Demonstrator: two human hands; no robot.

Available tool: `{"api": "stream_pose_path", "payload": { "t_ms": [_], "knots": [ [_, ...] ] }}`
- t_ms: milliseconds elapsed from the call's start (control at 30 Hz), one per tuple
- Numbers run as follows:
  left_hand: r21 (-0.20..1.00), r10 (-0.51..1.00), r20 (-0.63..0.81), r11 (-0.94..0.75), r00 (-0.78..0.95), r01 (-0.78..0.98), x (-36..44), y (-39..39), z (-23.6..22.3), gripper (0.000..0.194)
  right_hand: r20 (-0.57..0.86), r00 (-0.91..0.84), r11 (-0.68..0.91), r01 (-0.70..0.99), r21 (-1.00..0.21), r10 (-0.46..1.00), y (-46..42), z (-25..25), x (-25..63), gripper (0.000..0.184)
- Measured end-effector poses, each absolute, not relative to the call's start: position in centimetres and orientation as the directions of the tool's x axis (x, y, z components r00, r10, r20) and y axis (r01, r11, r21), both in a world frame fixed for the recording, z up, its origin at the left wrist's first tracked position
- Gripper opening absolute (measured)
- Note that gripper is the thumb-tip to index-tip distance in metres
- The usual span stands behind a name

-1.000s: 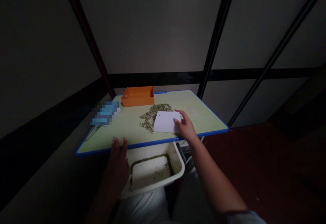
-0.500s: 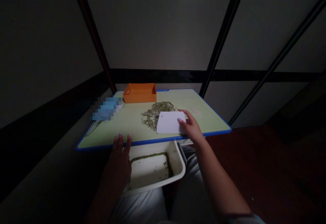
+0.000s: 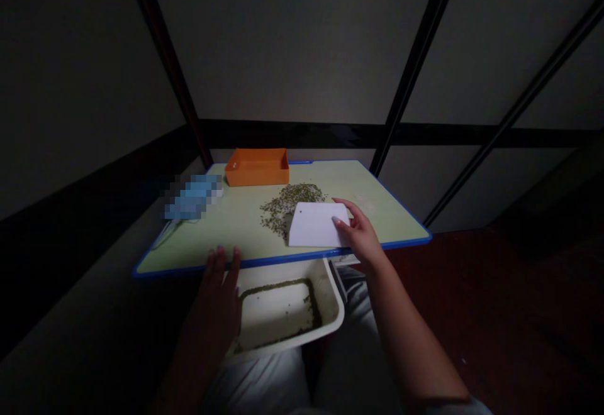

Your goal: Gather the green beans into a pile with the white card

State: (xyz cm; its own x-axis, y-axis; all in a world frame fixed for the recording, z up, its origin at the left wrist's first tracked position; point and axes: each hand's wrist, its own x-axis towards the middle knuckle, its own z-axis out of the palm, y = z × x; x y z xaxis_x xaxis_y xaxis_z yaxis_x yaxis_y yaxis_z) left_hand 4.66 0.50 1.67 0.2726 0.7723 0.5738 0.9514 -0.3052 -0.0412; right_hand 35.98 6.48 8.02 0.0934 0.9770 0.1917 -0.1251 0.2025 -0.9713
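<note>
My right hand [image 3: 360, 234] grips a white flat scraper card [image 3: 313, 225] by its right edge on a pale green board with a blue rim [image 3: 221, 226]. The card stands beside a heap of small green beans [image 3: 287, 204], near the board's front edge. My left hand [image 3: 218, 295] lies with fingers stretched forward on the left rim of a white tub [image 3: 330, 295] that sits on my lap under the board's front edge. Green beans line the tub's bottom edges.
An orange tray [image 3: 257, 167] stands at the back of the board. A blurred blue object [image 3: 191, 197] lies at the board's left. Dark diagonal bars [image 3: 406, 75] and a wall rise behind. A dark red floor [image 3: 495, 289] lies to the right.
The scraper card and my right hand have slid toward the board's front edge, dragging some beans along. My left hand stays at the tub. The view shifted slightly.
</note>
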Motion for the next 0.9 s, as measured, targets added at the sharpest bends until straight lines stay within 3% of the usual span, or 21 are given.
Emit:
{"api": "stream_pose_path", "payload": {
  "t_ms": [133, 433, 567, 667, 767, 900],
  "knots": [
    [-0.068, 0.748, 0.592, -0.323, 0.299, 0.944, 4.5, 0.5, 1.8, 0.065, 0.184, 0.105, 0.196, -0.116, -0.974, 0.977, 6.4, 7.9, 35.9, 0.059],
    [-0.048, 0.767, 0.576, -0.314, 0.283, 0.948, 4.2, 0.1, 1.7, 0.073, 0.157, -0.073, 0.148, -0.110, -0.983, 0.985, 6.2, 8.2, 35.2, 0.065],
    [-0.006, 0.778, 0.577, -0.302, 0.250, 0.953, 4.3, 0.1, 1.3, 0.070, 0.184, 0.049, 0.189, -0.131, -0.973, 0.982, 6.8, 8.4, 35.4, 0.061],
    [0.002, 0.784, 0.569, -0.302, 0.247, 0.953, 4.1, 0.4, 1.1, 0.067, 0.273, 0.154, 0.283, -0.050, -0.958, 0.950, 7.5, 8.4, 35.8, 0.051],
    [0.010, 0.792, 0.555, -0.313, 0.255, 0.950, 3.9, 0.6, 1.3, 0.064, 0.347, 0.147, 0.344, 0.044, -0.938, 0.926, 8.0, 8.1, 36.0, 0.045],
    [0.018, 0.800, 0.537, -0.327, 0.267, 0.945, 3.8, 0.4, 1.8, 0.061, 0.342, 0.098, 0.344, -0.007, -0.939, 0.935, 8.0, 7.8, 35.7, 0.047]
  ]
}}
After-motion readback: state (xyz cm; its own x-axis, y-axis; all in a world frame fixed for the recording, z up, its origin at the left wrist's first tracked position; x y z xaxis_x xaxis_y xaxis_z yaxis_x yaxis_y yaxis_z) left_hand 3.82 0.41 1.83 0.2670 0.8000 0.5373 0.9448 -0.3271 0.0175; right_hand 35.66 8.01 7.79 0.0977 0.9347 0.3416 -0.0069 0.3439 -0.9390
